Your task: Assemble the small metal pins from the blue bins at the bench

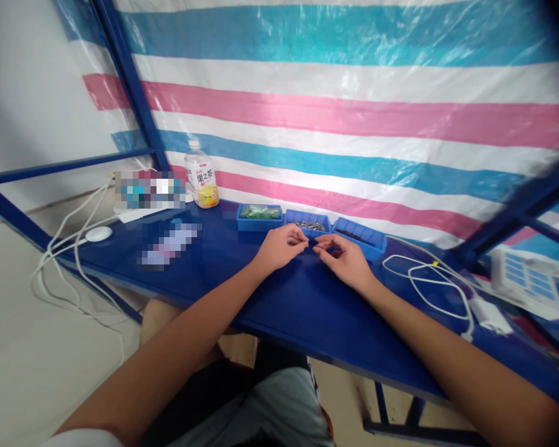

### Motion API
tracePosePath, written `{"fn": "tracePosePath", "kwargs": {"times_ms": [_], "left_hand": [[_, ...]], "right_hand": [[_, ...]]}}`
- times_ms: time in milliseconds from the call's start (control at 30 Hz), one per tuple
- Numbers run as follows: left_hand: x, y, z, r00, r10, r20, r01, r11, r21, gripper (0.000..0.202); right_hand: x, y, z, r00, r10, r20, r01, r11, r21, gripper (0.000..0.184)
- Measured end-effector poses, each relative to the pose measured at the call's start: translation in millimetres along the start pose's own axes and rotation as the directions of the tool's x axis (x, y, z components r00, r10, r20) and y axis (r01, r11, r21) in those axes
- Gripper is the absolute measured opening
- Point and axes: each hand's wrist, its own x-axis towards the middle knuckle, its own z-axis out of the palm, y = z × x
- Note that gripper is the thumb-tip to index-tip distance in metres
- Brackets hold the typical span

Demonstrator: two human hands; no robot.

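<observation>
With both hands meeting just in front of the middle tray (307,221), left hand (279,246) and right hand (342,257) each pinching something too small to identify, wrists seem best braced on the table (279,298).

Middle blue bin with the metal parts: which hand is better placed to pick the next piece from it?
Probably the left hand: its fingers sit right at the front edge of the middle bin. The right hand lies lower, nearer the right-hand bin.
</observation>
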Motion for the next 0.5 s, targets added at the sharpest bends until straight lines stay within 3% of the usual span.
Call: {"fn": "tracePosePath", "kwargs": {"times_ms": [167,333,500], "left_hand": [[-4,3,1.3,0.998,0.029,0.06,-0.027,0.999,-0.021,0.018],[-6,7,-0.1,0.985,0.065,0.162,-0.083,0.991,0.108,0.015],[-5,12,-1.2,0.994,0.071,0.078,-0.079,0.993,0.094,0.015]], "right_hand": [[1,2,1,0.999,0.023,0.032,-0.026,0.996,0.088,0.045],[0,-5,-1,0.997,0.022,0.071,-0.027,0.997,0.07,0.035],[0,-4,-3,0.996,0.073,0.06,-0.079,0.991,0.109,0.032]]}}
